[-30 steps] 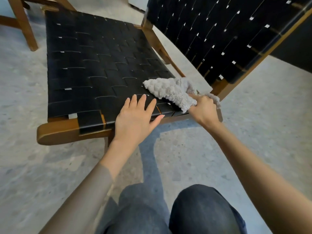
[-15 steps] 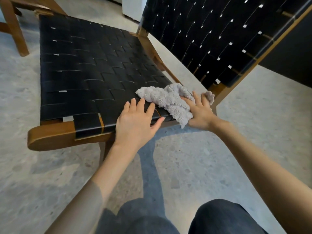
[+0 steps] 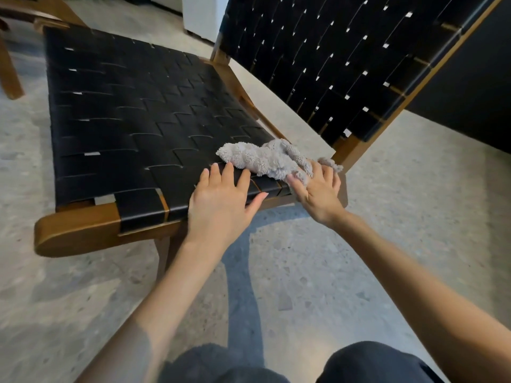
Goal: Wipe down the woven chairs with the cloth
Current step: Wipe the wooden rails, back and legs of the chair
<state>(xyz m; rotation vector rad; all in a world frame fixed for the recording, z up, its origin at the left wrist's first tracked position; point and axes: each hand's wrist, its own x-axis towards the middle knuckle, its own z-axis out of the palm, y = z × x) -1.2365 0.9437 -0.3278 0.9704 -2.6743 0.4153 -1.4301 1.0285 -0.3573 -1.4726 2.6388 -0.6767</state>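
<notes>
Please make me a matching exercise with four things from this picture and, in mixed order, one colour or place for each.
1 cloth
2 left hand
3 right hand
4 chair frame

A brown wood
B flat on the woven seat
C pressing on the cloth
D grey and fluffy

Pairs: 1-D, 2-B, 3-C, 4-A

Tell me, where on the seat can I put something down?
The woven seat is bare left of the left hand and beyond the cloth to its far edge. Crowded: the near right corner, where the right hand presses the cloth.
</notes>
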